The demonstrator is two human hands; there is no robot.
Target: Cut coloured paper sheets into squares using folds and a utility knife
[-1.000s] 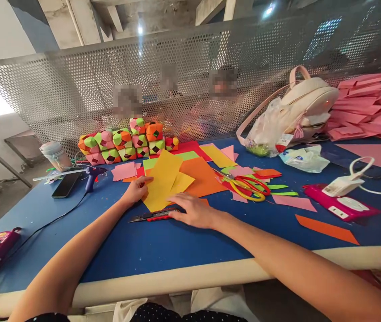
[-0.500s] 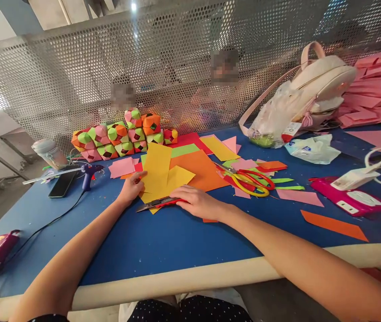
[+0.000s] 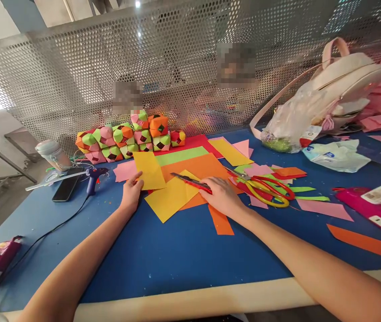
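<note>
My left hand (image 3: 131, 193) is closed on the left edge of a yellow paper piece (image 3: 149, 171), thumb and fingers together. In my right hand (image 3: 222, 195) is a red and black utility knife (image 3: 190, 180), its blade pointing left. The knife is over a second yellow paper sheet (image 3: 166, 201), which lies tilted beside the first. Beneath them are a large orange sheet (image 3: 207, 165), a green strip (image 3: 183, 155) and a red sheet (image 3: 193, 142). A narrow orange strip (image 3: 221, 221) sticks out below my right hand.
Scissors (image 3: 270, 192) lie among paper scraps on the right. Folded paper blocks (image 3: 123, 136) are stacked at the back. A glue gun (image 3: 92, 181), phone (image 3: 65, 190) and cup (image 3: 53, 154) stand left; a backpack (image 3: 347, 80) and pink power strip (image 3: 371, 210) are right.
My right hand has moved right and up with the knife, away from the yellow paper's lower edge. The yellow pieces have come apart, one now lying lower and tilted. The view has shifted a little.
</note>
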